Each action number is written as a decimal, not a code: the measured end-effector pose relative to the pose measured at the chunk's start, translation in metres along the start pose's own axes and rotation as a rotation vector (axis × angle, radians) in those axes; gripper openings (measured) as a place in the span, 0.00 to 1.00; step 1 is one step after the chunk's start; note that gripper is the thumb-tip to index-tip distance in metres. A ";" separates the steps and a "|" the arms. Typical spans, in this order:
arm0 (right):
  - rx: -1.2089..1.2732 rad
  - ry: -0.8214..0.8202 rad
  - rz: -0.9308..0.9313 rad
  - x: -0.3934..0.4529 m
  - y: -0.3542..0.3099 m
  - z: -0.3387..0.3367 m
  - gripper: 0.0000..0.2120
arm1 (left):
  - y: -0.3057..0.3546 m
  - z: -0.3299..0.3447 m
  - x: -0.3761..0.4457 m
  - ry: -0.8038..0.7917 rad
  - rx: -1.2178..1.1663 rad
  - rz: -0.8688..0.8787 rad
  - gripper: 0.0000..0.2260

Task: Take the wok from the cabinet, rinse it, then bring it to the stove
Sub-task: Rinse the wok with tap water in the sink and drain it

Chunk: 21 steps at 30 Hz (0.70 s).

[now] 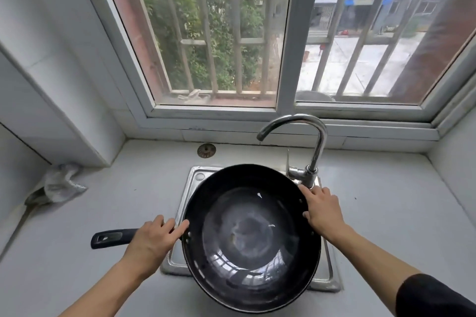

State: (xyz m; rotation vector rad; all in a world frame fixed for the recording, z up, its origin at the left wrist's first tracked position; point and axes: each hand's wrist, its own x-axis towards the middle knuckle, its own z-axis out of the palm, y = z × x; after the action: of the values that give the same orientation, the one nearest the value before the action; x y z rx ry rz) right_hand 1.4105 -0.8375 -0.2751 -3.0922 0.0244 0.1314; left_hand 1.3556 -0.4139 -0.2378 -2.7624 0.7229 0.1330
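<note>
A large black wok [251, 237] sits over the steel sink [192, 183], covering most of it, and its inside looks wet. The wok's black handle [110, 238] sticks out to the left over the counter. My left hand [152, 242] grips the handle close to the bowl, with fingers reaching the left rim. Over on the wok's right rim, my right hand [323, 211] holds on with its fingers curled over the edge. A chrome faucet [313, 141] arches over the sink's back right corner, and no water shows at its spout.
Grey counter [116, 213] runs on both sides of the sink. A crumpled rag or bag [60, 184] lies at the back left corner. A round metal plug [206, 150] sits behind the sink. The barred window [231, 33] rises directly behind.
</note>
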 end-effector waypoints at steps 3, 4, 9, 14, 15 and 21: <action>-0.007 -0.012 0.021 0.009 -0.003 0.001 0.37 | -0.011 0.008 0.014 0.002 -0.010 0.030 0.41; -0.013 -0.016 0.030 0.012 -0.003 0.003 0.37 | -0.014 0.011 0.019 -0.003 -0.015 0.043 0.41; -0.018 -0.031 0.075 0.023 -0.006 0.012 0.37 | -0.025 0.021 0.039 -0.017 -0.024 0.080 0.40; -0.006 -0.051 0.106 0.026 -0.010 0.026 0.37 | -0.033 0.034 0.054 -0.039 -0.034 0.107 0.41; -0.008 -0.057 0.112 0.027 -0.011 0.028 0.36 | -0.034 0.036 0.056 -0.049 -0.040 0.107 0.41; -0.005 -0.095 0.118 0.035 -0.012 0.033 0.34 | -0.037 0.048 0.064 -0.067 -0.082 0.105 0.42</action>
State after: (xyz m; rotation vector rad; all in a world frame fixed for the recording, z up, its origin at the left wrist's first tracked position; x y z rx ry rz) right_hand 1.4430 -0.8247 -0.3105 -3.0851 0.2029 0.2826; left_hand 1.4289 -0.3984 -0.2847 -2.7823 0.8628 0.2820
